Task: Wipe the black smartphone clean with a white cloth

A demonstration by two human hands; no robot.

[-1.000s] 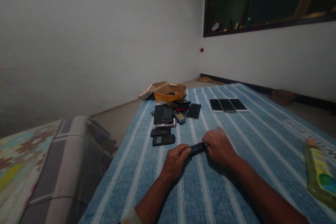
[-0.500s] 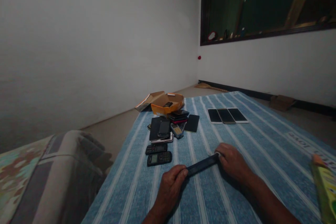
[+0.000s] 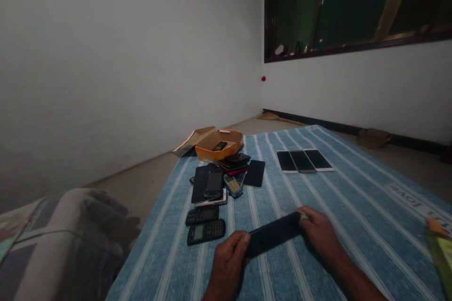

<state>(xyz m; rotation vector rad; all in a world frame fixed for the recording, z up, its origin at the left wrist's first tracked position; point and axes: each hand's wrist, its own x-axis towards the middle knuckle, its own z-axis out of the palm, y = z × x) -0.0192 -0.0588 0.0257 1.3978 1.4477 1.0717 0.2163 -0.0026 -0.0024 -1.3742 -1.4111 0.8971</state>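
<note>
A dark smartphone [image 3: 274, 234] is held lengthwise just above a blue striped cloth [image 3: 353, 207]. My left hand [image 3: 228, 263] grips its near end with curled fingers. My right hand [image 3: 319, 235] is closed on its far end. To the left lie two small black keypad phones [image 3: 205, 231]. Behind them is a heap of several phones [image 3: 222, 178]. Three flat smartphones [image 3: 303, 160] lie side by side further back on the right.
An open orange cardboard box [image 3: 219, 145] with a small phone in it sits at the cloth's far edge. A green and yellow packet [image 3: 441, 254] lies at the right border. A folded grey blanket [image 3: 63, 240] is on the left. White walls and a dark window stand behind.
Both hands have turned the dark phone so its broad face shows, and they sit a little further apart and lower in view. The camera has tilted up slightly.
</note>
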